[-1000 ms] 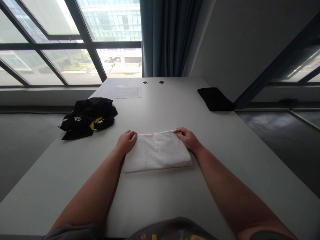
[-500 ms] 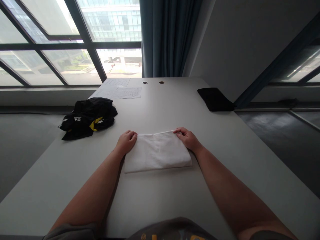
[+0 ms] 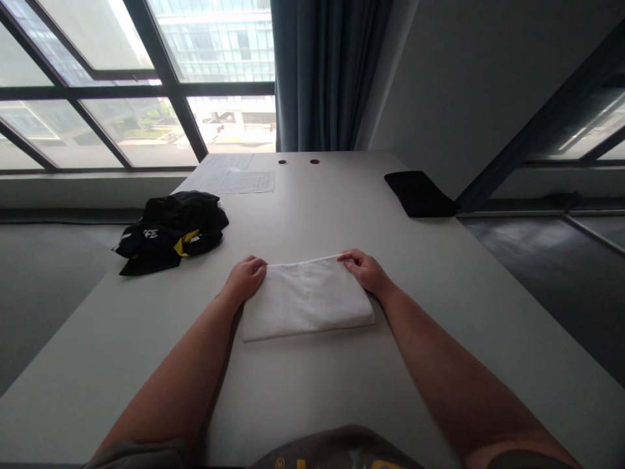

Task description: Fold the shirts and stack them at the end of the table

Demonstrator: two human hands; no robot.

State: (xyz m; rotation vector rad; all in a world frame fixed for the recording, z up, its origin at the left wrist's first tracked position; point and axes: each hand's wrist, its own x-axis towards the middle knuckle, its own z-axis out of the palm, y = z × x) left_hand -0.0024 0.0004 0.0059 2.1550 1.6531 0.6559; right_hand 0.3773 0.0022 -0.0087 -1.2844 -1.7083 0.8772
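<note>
A folded white cloth (image 3: 307, 299) lies flat on the grey table (image 3: 312, 391) in front of me. My left hand (image 3: 245, 277) is curled on the cloth's far left corner, fingers pinching its edge. At the far right corner, my right hand (image 3: 365, 270) grips the edge in the same way. Both forearms rest low over the table on either side of the cloth.
A crumpled black garment with yellow and white marks (image 3: 170, 229) lies at the left edge. A flat black cloth (image 3: 420, 193) sits at the far right. Sheets of paper (image 3: 239, 179) and two cable holes (image 3: 297, 161) are at the far end, by the window and curtain.
</note>
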